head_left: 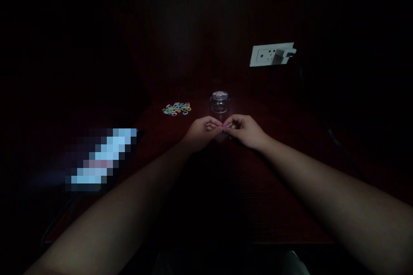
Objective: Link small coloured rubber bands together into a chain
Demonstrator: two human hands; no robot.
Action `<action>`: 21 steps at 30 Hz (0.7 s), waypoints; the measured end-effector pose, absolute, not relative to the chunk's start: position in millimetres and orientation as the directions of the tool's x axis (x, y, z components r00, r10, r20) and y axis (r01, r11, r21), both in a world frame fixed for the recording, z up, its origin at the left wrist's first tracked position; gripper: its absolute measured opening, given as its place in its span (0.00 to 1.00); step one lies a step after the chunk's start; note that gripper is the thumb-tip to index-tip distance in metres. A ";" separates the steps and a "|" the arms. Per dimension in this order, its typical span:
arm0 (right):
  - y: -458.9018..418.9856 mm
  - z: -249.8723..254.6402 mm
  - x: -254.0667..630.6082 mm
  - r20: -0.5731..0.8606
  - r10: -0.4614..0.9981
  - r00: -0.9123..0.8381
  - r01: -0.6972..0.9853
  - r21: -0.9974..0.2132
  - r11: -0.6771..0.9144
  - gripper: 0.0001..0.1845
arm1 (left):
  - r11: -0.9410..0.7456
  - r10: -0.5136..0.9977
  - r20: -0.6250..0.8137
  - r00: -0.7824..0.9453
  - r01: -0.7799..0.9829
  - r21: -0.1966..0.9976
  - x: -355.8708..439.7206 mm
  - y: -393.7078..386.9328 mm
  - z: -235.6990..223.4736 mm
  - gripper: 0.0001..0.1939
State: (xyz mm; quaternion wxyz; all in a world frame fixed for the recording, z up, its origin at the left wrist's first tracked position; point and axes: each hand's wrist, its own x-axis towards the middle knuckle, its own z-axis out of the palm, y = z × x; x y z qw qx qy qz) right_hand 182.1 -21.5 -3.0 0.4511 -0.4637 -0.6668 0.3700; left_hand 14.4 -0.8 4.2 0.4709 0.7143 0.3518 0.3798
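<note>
My left hand [205, 132] and my right hand [244, 129] meet in front of the jar, fingertips nearly touching. Between them both pinch a small purple hair tie [225, 127], mostly covered by the fingers. Just behind the hands stands a clear jar [220, 104], upright, with its lid [220, 94] on; its lower part is hidden by my fingers. To the left of the jar lies a loose pile of small pastel hair ties [177, 108] in pink, green, yellow and blue.
A dark reddish table [258, 189] lies under my arms. At the left a lit screen [103, 159] is blurred into blocks, with a cable below it. A wall socket [272, 54] holds a plug [287, 53], and a cable [335, 139] runs down the right side. The room is dim.
</note>
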 end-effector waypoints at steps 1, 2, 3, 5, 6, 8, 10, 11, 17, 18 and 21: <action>-21.7 -2.9 182.0 0.264 0.951 -0.161 0.292 -0.908 0.301 0.12 | -0.303 0.862 0.207 0.462 0.144 0.942 14.5 -0.9 4.2 0.10; -22.0 -2.6 181.8 0.269 0.950 -0.160 0.299 -0.904 0.307 0.12 | -0.298 0.863 0.204 0.463 0.139 0.944 14.4 -0.9 4.0 0.10; -22.6 -2.0 181.5 0.275 0.948 -0.159 0.304 -0.900 0.312 0.12 | -0.291 0.862 0.199 0.466 0.134 0.947 14.3 -0.7 3.7 0.11; -24.2 -0.5 180.4 0.287 0.945 -0.157 0.308 -0.895 0.322 0.12 | -0.280 0.862 0.188 0.471 0.133 0.951 13.9 0.0 2.9 0.12; -25.0 0.3 179.8 0.291 0.944 -0.157 0.307 -0.894 0.327 0.12 | -0.277 0.863 0.182 0.472 0.139 0.951 13.5 0.4 2.6 0.13; -26.3 1.5 178.8 0.302 0.940 -0.157 0.300 -0.893 0.337 0.11 | -0.277 0.866 0.173 0.469 0.161 0.947 12.8 1.0 2.2 0.13; -26.9 2.2 178.1 0.316 0.936 -0.157 0.294 -0.890 0.349 0.11 | -0.283 0.866 0.171 0.470 0.179 0.942 12.2 1.5 2.1 0.12; -26.9 2.4 177.9 0.321 0.934 -0.157 0.290 -0.889 0.354 0.11 | -0.290 0.865 0.173 0.471 0.187 0.939 11.8 1.9 2.0 0.12; -25.1 2.5 178.3 0.339 0.933 -0.116 0.338 -0.870 0.358 0.10 | -0.352 0.848 0.216 0.484 0.210 0.912 10.5 4.9 0.0 0.11; -24.8 2.5 178.4 0.342 0.933 -0.109 0.354 -0.864 0.358 0.09 | -0.357 0.846 0.220 0.486 0.208 0.911 10.4 5.3 -0.3 0.11; -24.2 2.2 178.7 0.352 0.929 -0.112 0.385 -0.847 0.367 0.08 | -0.365 0.840 0.231 0.491 0.198 0.910 10.2 5.5 -0.7 0.10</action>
